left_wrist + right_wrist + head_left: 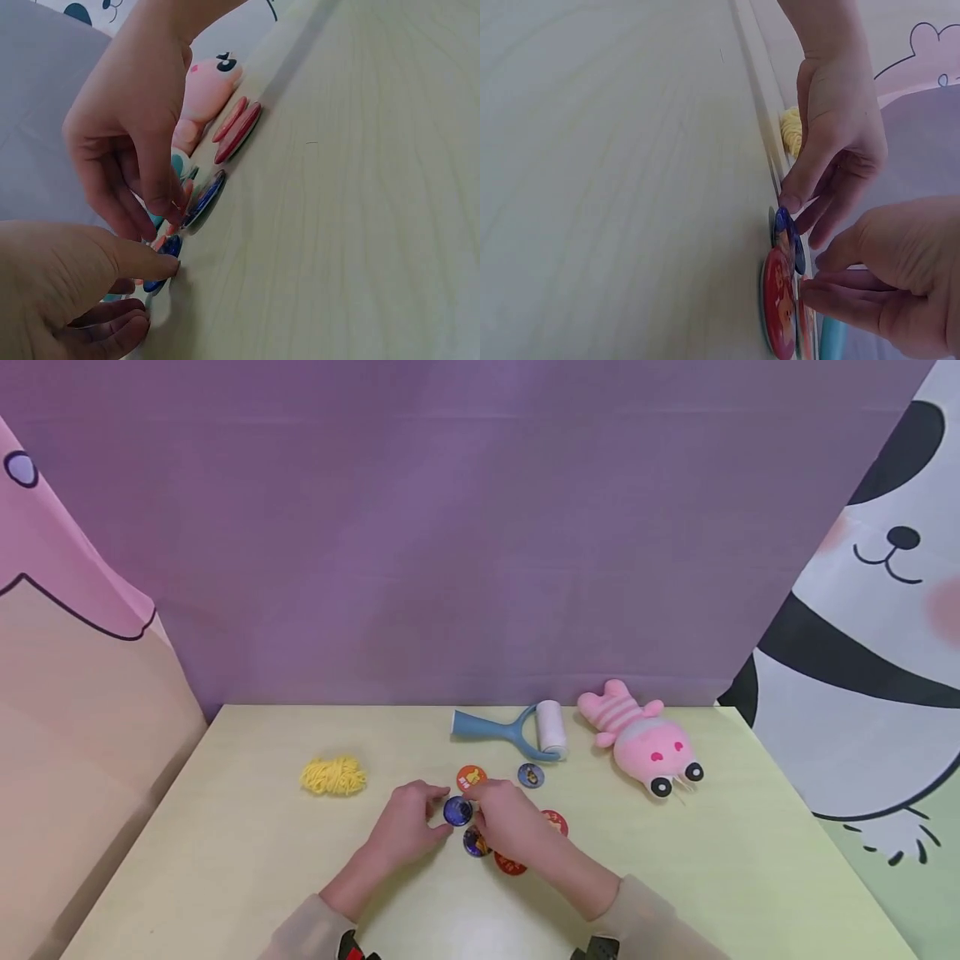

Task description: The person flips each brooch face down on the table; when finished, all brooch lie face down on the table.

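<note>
A shiny dark blue button badge (457, 811) sits between my two hands. My left hand (408, 825) holds it from the left, thumb and forefinger at its rim; in the left wrist view the thumb presses the edge of this badge (164, 262). On the other side, my right hand (513, 822) bends loosely over the badges, its fingertips beside the blue one's right edge. Just in front lies a dark patterned badge (476, 842), partly under the right hand. An orange badge (470, 776) lies behind the hands, and two red badges (511, 864) show partly beside the right forearm.
A grey-blue badge (531, 775) lies farther back. Behind it rests a blue-handled roller (487, 727) with a white roll. Yellow yarn (333, 776) is at the left, a pink plush toy (648, 747) at the back right. A purple backdrop (465, 543) borders the table's far edge.
</note>
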Available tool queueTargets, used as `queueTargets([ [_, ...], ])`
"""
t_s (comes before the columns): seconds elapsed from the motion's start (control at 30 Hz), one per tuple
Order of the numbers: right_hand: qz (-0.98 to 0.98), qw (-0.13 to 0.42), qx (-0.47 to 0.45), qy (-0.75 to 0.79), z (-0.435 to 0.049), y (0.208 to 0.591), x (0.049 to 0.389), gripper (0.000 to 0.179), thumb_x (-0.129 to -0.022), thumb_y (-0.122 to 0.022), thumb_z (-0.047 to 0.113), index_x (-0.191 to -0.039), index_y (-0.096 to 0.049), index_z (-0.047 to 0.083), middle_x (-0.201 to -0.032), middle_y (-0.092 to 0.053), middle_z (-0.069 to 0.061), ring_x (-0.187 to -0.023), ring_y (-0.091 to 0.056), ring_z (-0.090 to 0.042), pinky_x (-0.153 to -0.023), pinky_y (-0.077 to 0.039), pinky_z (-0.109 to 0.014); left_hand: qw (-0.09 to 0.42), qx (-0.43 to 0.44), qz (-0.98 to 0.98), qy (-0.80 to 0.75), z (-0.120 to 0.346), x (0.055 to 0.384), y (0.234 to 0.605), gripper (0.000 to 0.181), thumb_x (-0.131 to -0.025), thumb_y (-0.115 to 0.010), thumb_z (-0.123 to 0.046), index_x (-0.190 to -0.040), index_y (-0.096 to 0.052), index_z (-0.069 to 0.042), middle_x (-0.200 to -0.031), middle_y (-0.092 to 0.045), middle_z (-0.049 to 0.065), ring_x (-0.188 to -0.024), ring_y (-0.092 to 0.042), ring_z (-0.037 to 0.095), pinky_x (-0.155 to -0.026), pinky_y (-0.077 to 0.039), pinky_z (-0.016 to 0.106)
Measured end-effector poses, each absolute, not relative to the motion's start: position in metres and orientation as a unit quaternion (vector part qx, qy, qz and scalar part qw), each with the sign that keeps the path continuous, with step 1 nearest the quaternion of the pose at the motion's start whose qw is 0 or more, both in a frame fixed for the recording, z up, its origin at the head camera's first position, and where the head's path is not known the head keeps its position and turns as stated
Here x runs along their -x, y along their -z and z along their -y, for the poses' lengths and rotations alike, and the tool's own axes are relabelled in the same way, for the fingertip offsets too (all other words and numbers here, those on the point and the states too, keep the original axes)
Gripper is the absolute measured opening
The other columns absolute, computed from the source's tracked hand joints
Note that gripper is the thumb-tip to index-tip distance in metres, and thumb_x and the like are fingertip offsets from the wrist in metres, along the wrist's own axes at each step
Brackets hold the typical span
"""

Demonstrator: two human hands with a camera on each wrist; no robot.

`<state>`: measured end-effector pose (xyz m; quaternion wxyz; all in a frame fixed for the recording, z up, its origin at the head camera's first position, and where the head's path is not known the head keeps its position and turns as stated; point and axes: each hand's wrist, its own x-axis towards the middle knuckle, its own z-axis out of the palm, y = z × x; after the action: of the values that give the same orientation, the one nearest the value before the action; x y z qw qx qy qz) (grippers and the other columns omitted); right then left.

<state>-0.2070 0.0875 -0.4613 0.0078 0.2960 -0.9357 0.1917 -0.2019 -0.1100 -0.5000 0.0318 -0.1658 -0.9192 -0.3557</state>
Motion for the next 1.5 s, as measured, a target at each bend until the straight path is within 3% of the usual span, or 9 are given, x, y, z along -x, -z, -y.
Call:
queueTargets([
  [0.23, 0.942, -0.018, -0.300, -0.152, -0.081, 0.464, 0.212, 0.015, -0.090, -0.078, -0.003, -0.105, -0.079, 0.002, -0.100, -0.080, -0.009, -0.092, -0.075, -0.018, -0.083, -0.066, -0.031, 0.023, 0.179, 0.921, 0.346, 0.108, 0.203, 0.498, 0.033, -0.082, -0.088, -0.007, -0.112, -0.080, 0.004, -0.082, -0.063, 0.006, -0.077, -0.049, 0.014, -0.066, -0.043, 0.023],
  [0.5, 0.937, -0.027, -0.306, -0.167, -0.082, 0.466, 0.218, 0.016, -0.088, -0.083, 0.001, -0.104, -0.080, 0.000, -0.100, -0.081, -0.011, -0.094, -0.077, -0.022, -0.083, -0.066, -0.032, 0.024, 0.191, 0.916, 0.351, 0.107, 0.202, 0.500, 0.023, -0.088, -0.083, -0.004, -0.109, -0.082, 0.003, -0.083, -0.066, 0.005, -0.076, -0.050, 0.013, -0.065, -0.042, 0.021],
  [0.77, 0.931, 0.003, -0.296, -0.215, -0.090, 0.464, 0.222, 0.012, -0.091, -0.077, -0.001, -0.101, -0.083, 0.003, -0.094, -0.082, -0.008, -0.085, -0.075, -0.016, -0.074, -0.064, -0.027, 0.067, 0.180, 0.905, 0.380, 0.105, 0.203, 0.504, 0.010, -0.095, -0.078, -0.008, -0.102, -0.084, -0.004, -0.091, -0.081, 0.007, -0.077, -0.068, 0.007, -0.069, -0.056, 0.019],
  [0.93, 0.920, 0.035, -0.312, -0.233, -0.090, 0.466, 0.222, 0.008, -0.095, -0.077, 0.005, -0.099, -0.083, 0.005, -0.088, -0.081, -0.004, -0.075, -0.070, -0.009, -0.068, -0.058, -0.019, 0.103, 0.157, 0.894, 0.407, 0.108, 0.197, 0.505, 0.009, -0.096, -0.076, -0.006, -0.100, -0.083, -0.004, -0.091, -0.083, 0.007, -0.079, -0.077, 0.011, -0.072, -0.062, 0.020],
  [1.17, 0.906, 0.079, -0.333, -0.248, -0.085, 0.462, 0.220, 0.008, -0.095, -0.076, 0.004, -0.099, -0.083, 0.007, -0.088, -0.080, -0.002, -0.078, -0.072, -0.010, -0.073, -0.061, -0.022, 0.122, 0.154, 0.875, 0.442, 0.116, 0.193, 0.494, 0.008, -0.096, -0.075, -0.003, -0.099, -0.082, -0.002, -0.091, -0.083, 0.008, -0.079, -0.079, 0.014, -0.070, -0.062, 0.018],
  [1.5, 0.882, 0.030, -0.311, -0.354, -0.096, 0.437, 0.220, 0.011, -0.096, -0.074, 0.005, -0.105, -0.081, 0.007, -0.088, -0.080, 0.000, -0.072, -0.066, 0.000, -0.067, -0.057, -0.017, 0.116, 0.129, 0.844, 0.508, 0.115, 0.191, 0.464, 0.015, -0.091, -0.081, -0.001, -0.106, -0.081, -0.006, -0.091, -0.082, 0.008, -0.079, -0.079, 0.014, -0.071, -0.061, 0.015],
])
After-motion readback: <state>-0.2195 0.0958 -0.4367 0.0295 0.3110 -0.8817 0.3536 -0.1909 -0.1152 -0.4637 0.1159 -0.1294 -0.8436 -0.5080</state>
